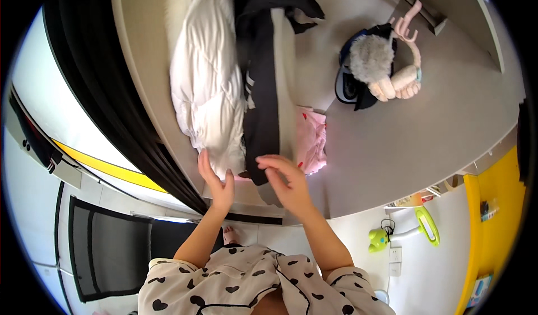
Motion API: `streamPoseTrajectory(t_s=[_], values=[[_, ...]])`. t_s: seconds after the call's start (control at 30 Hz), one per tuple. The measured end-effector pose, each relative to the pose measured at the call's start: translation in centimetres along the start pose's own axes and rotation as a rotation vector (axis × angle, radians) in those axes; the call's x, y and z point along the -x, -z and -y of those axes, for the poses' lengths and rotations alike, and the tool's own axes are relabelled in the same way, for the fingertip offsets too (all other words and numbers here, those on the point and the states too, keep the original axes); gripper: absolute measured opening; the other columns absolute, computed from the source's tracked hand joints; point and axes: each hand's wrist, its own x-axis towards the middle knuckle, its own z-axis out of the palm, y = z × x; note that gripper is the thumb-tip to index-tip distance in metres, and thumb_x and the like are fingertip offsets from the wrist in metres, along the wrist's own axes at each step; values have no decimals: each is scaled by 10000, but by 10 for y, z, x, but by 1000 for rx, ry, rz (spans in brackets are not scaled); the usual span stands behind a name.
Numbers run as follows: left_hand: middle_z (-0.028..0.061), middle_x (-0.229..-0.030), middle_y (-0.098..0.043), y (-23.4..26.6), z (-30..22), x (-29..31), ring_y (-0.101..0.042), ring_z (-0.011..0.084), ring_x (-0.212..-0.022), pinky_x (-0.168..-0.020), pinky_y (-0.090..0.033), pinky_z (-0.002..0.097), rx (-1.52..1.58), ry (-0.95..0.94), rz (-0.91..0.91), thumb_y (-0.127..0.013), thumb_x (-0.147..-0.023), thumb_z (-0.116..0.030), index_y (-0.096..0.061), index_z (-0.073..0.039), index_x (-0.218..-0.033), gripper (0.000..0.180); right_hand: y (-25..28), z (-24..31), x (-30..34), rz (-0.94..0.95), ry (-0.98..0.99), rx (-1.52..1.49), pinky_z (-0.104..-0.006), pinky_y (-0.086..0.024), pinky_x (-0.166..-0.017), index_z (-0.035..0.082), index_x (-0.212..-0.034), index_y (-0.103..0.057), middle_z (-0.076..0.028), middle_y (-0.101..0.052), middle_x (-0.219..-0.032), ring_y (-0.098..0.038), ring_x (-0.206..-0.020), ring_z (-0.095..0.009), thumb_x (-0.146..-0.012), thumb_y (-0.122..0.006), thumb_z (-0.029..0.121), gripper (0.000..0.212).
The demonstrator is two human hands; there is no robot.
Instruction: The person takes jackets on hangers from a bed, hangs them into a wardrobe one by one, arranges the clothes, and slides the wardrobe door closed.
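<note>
A white puffy jacket with a furry trim hangs in the cabinet in front of me, at the left. Beside it, to the right, is a black garment with a light strip along its side. At the jacket's lower end my left hand is open, thumb and fingers apart. My right hand is at the black garment's lower end, palm turned inward. Its fingers are loosely bent and spread, and I see nothing held in them. Pink cloth with red spots shows behind the garments.
On the right, a dark cap hangs with grey fluffy earmuffs and a pink hook. A black curtain-like strip runs along the left. Lower right are a green lamp and a yellow panel.
</note>
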Motion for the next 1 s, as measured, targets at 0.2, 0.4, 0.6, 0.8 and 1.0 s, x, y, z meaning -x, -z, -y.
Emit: streamPoseTrajectory(t_s=[0.2,0.4,0.6,0.8,1.0], values=[[188,-1467,-300,-24,-57,-7,-286,313,-1368,-1135,-184,391,160,-11,230,-533,-873,-34,-282,-12,-1453,633,38,-31,11,-379,172,567,-402,-482,-883,5,-1302,-463,-179,-631,-1093,-605,-1024,-356,-804,-700,147,569],[190,-1518,-237,-44,-54,-35,-226,249,-1409,-1136,-207,327,462,86,909,-724,-791,-207,-105,15,-1497,966,25,-27,25,64,-250,447,-358,-507,-780,-4,-1222,-498,-175,-659,-926,-666,-878,-281,-807,-695,157,487],[110,-1206,-570,-30,-67,-73,-554,151,-1082,-925,-450,295,667,346,1061,-568,-779,-25,-364,48,-1388,646,50,13,25,190,-202,366,-278,-496,-708,32,-1067,-612,-83,-642,-1030,-636,-879,-169,-866,-517,-36,232],[153,-1184,-587,-76,-1,-108,-608,221,-972,-872,-482,321,807,882,813,-533,-726,5,-445,55,-1310,593,28,14,-50,44,366,602,-367,-431,-907,60,-1063,-635,-117,-589,-1193,-542,-1112,-287,-779,-575,-43,308],[241,-1250,-536,-114,33,-127,-552,313,-1112,-974,-416,355,422,351,504,-583,-790,-54,-414,23,-1335,576,15,-53,-83,113,338,1278,-576,-270,-1058,152,-1267,-558,-85,-338,-1477,-311,-1351,-332,-711,-724,119,582]])
